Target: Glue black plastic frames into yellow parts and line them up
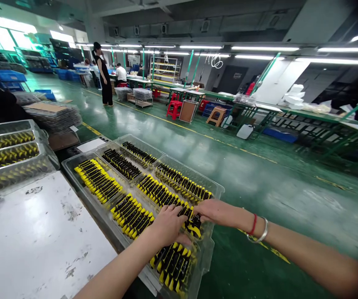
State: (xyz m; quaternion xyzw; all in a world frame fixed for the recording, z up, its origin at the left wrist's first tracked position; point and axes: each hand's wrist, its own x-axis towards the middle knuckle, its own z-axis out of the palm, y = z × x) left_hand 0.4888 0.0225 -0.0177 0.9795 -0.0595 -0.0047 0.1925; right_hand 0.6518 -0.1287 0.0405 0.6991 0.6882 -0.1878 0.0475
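Observation:
A clear plastic tray [219, 189] holds rows of small black-and-yellow plastic parts [99, 178] in its several compartments. My left hand [168, 224] reaches over the near right side of the tray, its fingers curled down on the parts at the end of a middle row. My right hand [214, 211], with a red cord and a silver bangle on the wrist, comes in from the right. Its fingers are bent round the black-and-yellow parts [194, 228] at that row's end. My palms hide the exact grip. Another row [174, 265] stands in the nearest compartment.
Left of the tray is a scuffed white tabletop [42, 232], with more filled trays [11, 153] behind it. Stacked clear trays [52, 116] stand farther back. A person in black [104, 77] stands across the green floor [244, 178]. Workbenches and a red stool [174, 107] line the far side.

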